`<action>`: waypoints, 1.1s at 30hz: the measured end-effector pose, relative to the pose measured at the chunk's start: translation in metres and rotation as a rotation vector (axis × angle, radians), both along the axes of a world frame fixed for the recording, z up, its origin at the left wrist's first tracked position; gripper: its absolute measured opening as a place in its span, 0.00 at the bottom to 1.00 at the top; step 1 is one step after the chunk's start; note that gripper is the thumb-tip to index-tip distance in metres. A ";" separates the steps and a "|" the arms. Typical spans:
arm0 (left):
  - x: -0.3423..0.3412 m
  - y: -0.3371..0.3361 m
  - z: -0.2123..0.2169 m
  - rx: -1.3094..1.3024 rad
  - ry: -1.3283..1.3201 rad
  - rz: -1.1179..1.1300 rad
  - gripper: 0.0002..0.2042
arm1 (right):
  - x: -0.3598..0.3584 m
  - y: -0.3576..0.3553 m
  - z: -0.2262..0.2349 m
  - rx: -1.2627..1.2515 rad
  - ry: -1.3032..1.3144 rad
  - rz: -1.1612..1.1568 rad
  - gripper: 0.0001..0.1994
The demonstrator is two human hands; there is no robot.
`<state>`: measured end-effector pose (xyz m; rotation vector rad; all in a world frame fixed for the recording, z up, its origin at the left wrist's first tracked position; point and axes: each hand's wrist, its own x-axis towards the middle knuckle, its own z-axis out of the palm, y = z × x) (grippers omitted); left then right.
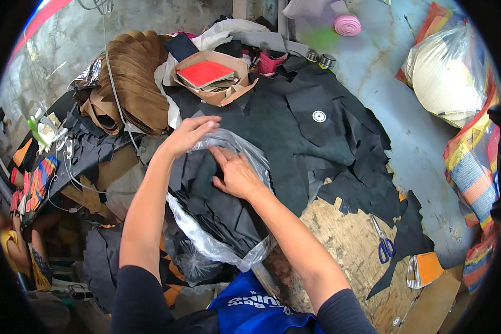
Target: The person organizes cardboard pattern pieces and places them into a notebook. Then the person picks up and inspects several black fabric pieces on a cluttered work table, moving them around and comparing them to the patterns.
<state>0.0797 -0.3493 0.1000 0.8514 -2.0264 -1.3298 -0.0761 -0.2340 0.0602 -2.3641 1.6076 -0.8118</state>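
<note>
tabletop (pixel 328 236) bears black sheets (pixel 334 133), grey wall (pixel 142 16) beyond; right hand (pixel 237 175) spread in bag (pixel 200 231), left hand (pixel 186 135) touching it, grip unclear

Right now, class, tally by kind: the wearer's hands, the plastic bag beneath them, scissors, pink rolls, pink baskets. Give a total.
Left hand and right hand: 2
Plastic bag beneath them: 1
Scissors: 1 pair
Pink roll: 1
Pink basket: 1
Total: 6

White lettering (pixel 256 301) crosses the blue garment (pixel 242 321).
</note>
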 end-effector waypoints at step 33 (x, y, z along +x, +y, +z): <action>0.003 0.136 -0.093 0.125 0.693 0.793 0.09 | 0.011 0.038 0.009 -0.562 -0.542 -0.082 0.06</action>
